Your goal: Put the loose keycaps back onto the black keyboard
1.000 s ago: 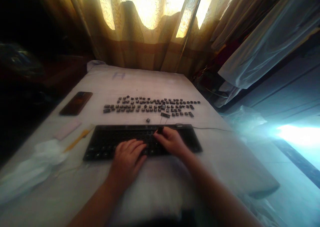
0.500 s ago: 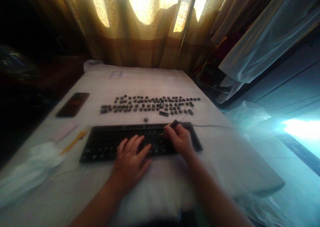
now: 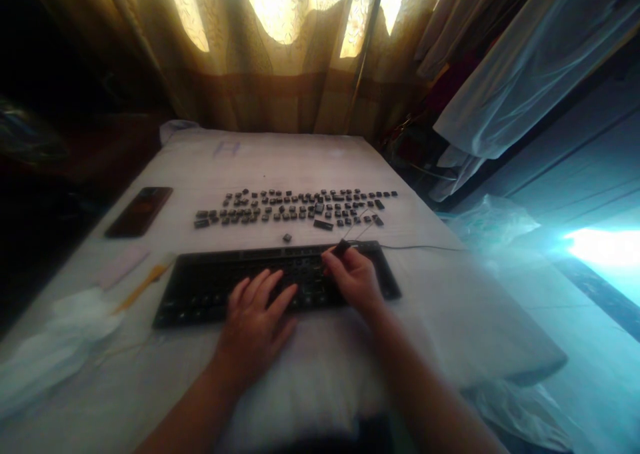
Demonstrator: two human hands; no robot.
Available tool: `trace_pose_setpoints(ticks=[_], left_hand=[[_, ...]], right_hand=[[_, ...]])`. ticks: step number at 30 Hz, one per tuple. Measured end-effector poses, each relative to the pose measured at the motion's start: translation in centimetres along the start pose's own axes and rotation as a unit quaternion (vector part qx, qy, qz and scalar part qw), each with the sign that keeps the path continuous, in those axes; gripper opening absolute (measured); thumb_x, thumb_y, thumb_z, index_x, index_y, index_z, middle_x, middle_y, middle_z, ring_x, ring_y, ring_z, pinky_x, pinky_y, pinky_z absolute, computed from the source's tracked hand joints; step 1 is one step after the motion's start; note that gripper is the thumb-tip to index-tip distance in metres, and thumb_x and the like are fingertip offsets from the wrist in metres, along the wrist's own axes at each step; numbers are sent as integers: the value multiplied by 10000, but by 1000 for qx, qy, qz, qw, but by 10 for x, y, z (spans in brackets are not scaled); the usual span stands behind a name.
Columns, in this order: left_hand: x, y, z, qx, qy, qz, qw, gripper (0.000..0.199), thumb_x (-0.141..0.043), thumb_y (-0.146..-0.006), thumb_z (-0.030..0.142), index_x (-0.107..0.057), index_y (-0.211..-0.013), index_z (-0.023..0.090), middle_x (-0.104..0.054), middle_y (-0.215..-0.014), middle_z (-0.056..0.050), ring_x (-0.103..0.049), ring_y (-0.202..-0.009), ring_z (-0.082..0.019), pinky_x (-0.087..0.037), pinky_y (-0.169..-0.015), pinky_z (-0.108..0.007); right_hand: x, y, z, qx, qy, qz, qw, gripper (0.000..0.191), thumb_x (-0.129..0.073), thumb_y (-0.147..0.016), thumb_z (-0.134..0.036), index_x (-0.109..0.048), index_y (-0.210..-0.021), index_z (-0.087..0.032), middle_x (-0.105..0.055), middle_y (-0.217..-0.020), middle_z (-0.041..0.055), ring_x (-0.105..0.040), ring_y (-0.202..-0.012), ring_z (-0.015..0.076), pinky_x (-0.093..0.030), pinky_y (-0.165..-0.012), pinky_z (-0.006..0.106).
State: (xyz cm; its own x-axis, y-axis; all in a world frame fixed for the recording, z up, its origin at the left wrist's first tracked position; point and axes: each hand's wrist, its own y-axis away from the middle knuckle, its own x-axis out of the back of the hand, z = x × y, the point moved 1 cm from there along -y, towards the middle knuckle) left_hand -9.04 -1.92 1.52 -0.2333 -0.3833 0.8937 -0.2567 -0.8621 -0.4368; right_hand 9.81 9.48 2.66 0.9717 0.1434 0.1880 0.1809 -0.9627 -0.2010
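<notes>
A black keyboard [image 3: 200,287] lies across the table in front of me, many of its keys off. My left hand [image 3: 255,317] rests on its lower middle with fingers spread, holding nothing. Over the right part of the keyboard, my right hand [image 3: 354,277] is closed round a small dark tool [image 3: 341,247] with thin wire prongs pointing away. The tool's near end is hidden by the fingers. Beyond the keyboard, loose black keycaps [image 3: 323,225] lie in rough rows, and a single keycap [image 3: 287,238] sits nearer the keyboard's back edge.
At the left are a phone [image 3: 140,212], a pink block [image 3: 123,266], an orange-handled tool [image 3: 143,287] and crumpled white cloth or plastic [image 3: 65,334]. A cable [image 3: 425,247] runs right from the keyboard. Curtains [image 3: 280,94] hang behind the white-covered table [image 3: 300,157].
The view has shifted slightly, so everything sits a little further left. Both hands keep nearly the same places on the keyboard, and the right hand still holds the dark tool.
</notes>
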Motion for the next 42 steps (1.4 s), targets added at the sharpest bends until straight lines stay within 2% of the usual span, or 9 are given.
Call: trace_pose_setpoints(ticks=[4,8,15,23,27,32,39,42], left_hand=[[0,2,-4,9,6,36,999,421,-536,-946,324,-542,-1325,142,-610,-1367,-171,-523,-1296,-341,-338,-1085,-540],[-3,5,-7,37,23,46,998,386,-547,-939,334,-564,-1283,160,-637,-1335,-154,-554,-1269,-338,-349,-1079,-550],[-6,4,-8,48,26,35,998,341,-535,-949,322,-586,-1242,158,-653,-1315,-150,-565,-1253,-339,-355,-1074,-547],[-6,4,-7,55,37,36,997,337,-530,-944,314,-591,-1230,147,-665,-1286,-160,-579,-1226,-349,-395,-1034,-543],[-6,3,-6,55,36,33,997,319,-518,-954,313,-595,-1215,144,-673,-1273,-158,-586,-1216,-345,-405,-1028,-546],[-6,3,-6,65,47,32,996,304,-531,-947,300,-604,-1206,159,-673,-1275,-152,-581,-1229,-336,-408,-1037,-541],[-8,4,-6,70,57,31,995,299,-539,-949,304,-612,-1198,156,-668,-1286,-152,-576,-1234,-345,-400,-1042,-560],[-7,5,-7,68,60,36,995,309,-539,-950,315,-608,-1209,162,-666,-1290,-148,-576,-1235,-344,-394,-1046,-557]], right_hand=[[-6,3,1,25,8,-68,997,231,-642,-856,-411,-696,-870,-186,-725,-751,43,-676,-654,181,-548,-623,292],[-12,5,0,72,63,-157,983,94,-672,-852,-291,-713,-863,-208,-750,-826,38,-688,-749,185,-549,-740,312],[-17,2,-6,88,122,-223,963,59,-664,-877,-233,-714,-860,-207,-728,-808,21,-677,-739,167,-515,-703,266],[-26,-1,-13,157,222,-283,920,117,-585,-927,-203,-631,-820,-210,-684,-777,18,-633,-707,158,-479,-698,253],[-28,1,-5,180,199,-271,925,120,-545,-944,-229,-616,-848,-219,-686,-820,33,-640,-758,175,-500,-737,275],[-27,4,-1,168,159,-248,941,125,-540,-945,-271,-623,-871,-215,-700,-851,47,-643,-756,177,-520,-758,297],[-19,1,-15,90,41,-156,983,265,-513,-964,-422,-628,-838,-219,-686,-778,21,-622,-669,149,-510,-661,269],[-16,0,-15,52,-16,-148,988,298,-535,-946,-473,-618,-824,-214,-672,-752,14,-600,-616,132,-507,-614,255]])
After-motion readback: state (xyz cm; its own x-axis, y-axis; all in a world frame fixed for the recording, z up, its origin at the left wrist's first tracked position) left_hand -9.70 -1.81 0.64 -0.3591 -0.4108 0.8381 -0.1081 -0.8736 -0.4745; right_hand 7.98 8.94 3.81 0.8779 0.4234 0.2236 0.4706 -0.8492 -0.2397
